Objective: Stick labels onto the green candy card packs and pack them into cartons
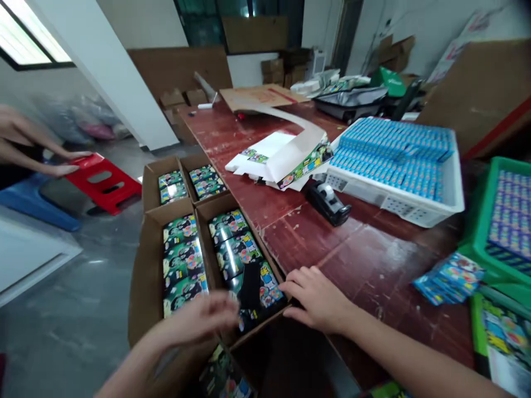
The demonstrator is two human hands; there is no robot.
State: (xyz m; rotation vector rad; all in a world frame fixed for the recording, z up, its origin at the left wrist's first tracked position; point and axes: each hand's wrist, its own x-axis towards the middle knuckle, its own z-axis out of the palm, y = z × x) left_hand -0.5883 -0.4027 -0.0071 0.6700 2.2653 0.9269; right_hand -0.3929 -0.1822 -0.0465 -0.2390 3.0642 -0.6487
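Note:
My left hand (201, 320) hovers over the near part of the open cartons, its fingers smeared by motion. My right hand (313, 293) rests at the table's edge beside the carton's near right corner, fingers spread, with nothing seen in it. Directly ahead of the hands is an open brown carton (203, 213) filled with green-and-black printed boxes (238, 254). On top of those boxes lies a dark, flat, phone-like object (250, 284). An adjoining carton to the left holds more printed boxes (182, 260).
On the red-brown table (286, 237) are a black tape dispenser (327, 202), a white printed display box (290, 157), a white basket (398, 204) of blue packets, loose packets (450, 279) and a green crate (473, 243). At left, a person's hands hold a red stool (103, 182).

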